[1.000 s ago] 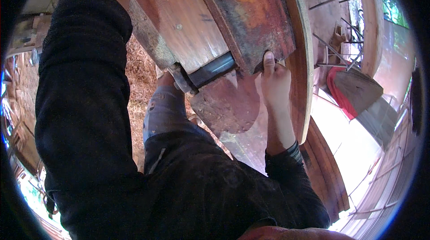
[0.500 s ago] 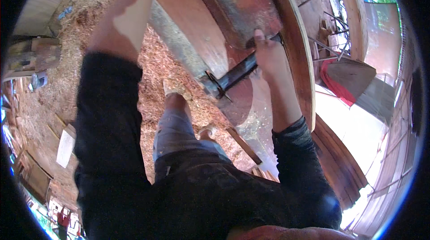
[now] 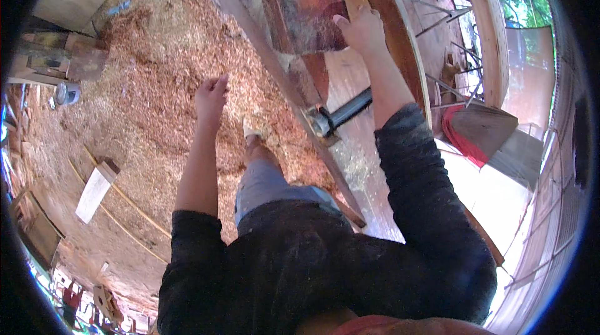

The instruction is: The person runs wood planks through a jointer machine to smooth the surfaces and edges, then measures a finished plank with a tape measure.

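The right hand, thumb spread from its fingers, is at the near right corner of the orange-stained board, its grip impossible to tell, while the left hand hangs empty, half-curled, beyond the left edge of the bench. Compared with a second ago, the board's near end sits farther from the dark roller. Wood shavings cover the floor alongside.

No text, label, number or sign is showing legibly on any surface, near or far, to the left or the right.
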Demonstrator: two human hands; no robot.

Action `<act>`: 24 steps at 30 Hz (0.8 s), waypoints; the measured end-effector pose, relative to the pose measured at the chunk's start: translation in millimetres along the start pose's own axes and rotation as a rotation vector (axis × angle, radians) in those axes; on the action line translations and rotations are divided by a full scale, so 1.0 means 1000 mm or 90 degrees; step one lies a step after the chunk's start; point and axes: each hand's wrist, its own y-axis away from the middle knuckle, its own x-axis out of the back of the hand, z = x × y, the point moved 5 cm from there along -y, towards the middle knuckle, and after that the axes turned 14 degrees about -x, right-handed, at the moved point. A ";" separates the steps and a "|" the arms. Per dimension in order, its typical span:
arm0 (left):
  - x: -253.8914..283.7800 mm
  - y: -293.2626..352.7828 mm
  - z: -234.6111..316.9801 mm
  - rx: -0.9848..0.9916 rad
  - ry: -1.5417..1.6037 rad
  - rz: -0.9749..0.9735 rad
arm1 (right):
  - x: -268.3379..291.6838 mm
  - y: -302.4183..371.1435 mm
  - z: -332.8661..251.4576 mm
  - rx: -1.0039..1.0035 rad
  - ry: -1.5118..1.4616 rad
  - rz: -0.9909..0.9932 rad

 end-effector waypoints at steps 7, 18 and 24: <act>-0.055 -0.027 0.063 0.040 0.200 -0.126 | 0.002 0.042 -0.049 -0.030 -0.100 -0.254; 0.003 -0.026 0.148 0.027 0.027 -0.126 | 0.029 0.192 -0.051 0.135 -0.459 -0.202; -0.043 0.090 0.222 -0.188 -0.360 0.012 | 0.057 0.197 -0.003 -0.063 -0.467 -0.336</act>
